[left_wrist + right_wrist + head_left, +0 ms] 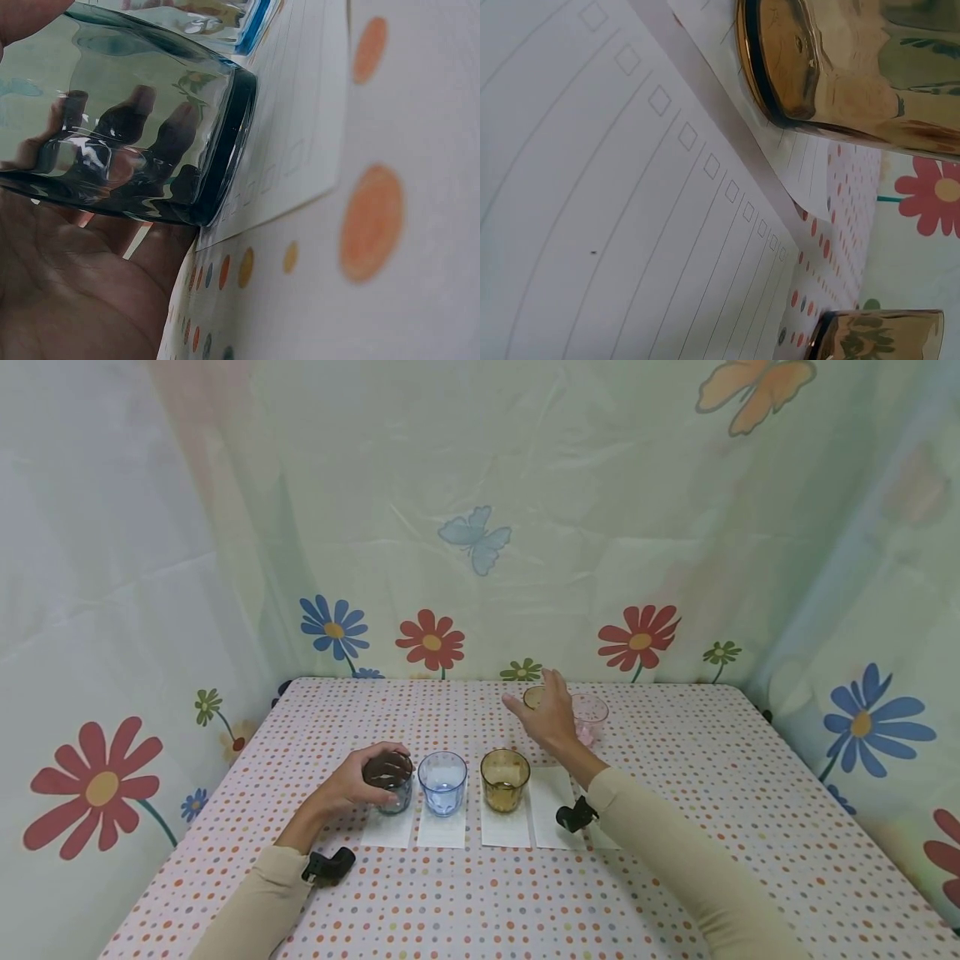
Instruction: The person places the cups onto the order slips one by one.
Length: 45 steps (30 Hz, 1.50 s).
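My left hand (351, 782) grips a smoky blue-grey glass tumbler (142, 112) at the left end of a row, fingers and thumb around its sides. Beside it stand a blue glass (442, 785) and an amber glass (506, 782), each on a white paper sheet. My right hand (551, 720) reaches toward the back of the table with thumb and fingers spread, close to a second amber glass (533, 696) that it partly hides. A pink glass (591, 710) stands just right of that hand. The right wrist view shows both amber glasses but not the hand.
Several white sheets (553, 789) with printed lines and small boxes lie side by side on the dotted tablecloth (420, 902). My right forearm covers part of the rightmost sheet. A curtain (375, 485) with flowers and butterflies hangs behind and beside the table.
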Available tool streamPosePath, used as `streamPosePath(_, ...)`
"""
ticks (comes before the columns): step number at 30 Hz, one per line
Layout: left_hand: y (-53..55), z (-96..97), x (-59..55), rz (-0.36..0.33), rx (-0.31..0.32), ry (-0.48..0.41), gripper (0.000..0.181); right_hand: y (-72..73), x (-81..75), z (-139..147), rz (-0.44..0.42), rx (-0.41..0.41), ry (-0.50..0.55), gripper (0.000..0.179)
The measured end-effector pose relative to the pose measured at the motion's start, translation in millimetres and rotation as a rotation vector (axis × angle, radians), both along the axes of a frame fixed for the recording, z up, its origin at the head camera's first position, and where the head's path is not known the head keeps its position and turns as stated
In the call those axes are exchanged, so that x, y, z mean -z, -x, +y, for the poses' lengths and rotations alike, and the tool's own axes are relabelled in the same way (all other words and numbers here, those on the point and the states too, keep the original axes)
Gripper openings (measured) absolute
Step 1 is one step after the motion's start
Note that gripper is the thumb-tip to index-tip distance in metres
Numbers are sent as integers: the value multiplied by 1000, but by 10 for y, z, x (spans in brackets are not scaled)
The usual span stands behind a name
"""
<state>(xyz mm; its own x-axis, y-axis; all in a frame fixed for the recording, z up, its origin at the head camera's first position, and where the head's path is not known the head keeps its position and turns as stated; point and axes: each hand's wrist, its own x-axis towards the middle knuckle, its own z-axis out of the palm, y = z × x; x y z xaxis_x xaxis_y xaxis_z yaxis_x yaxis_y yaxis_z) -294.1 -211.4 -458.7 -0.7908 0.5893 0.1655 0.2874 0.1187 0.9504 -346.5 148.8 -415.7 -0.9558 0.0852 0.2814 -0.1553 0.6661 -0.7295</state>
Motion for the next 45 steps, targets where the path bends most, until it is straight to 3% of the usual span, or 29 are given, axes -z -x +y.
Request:
streamPosePath(15, 4, 21, -11, 18, 5, -6, 74, 68, 19, -31, -22, 37, -24, 95)
streamPosePath(31, -3, 18, -21, -12, -7, 0, 75, 189, 11, 47, -117, 25, -139, 82)
streamPosePath(45, 24, 8, -1, 5, -3, 7, 74, 300, 91, 58, -179, 25, -153, 74)
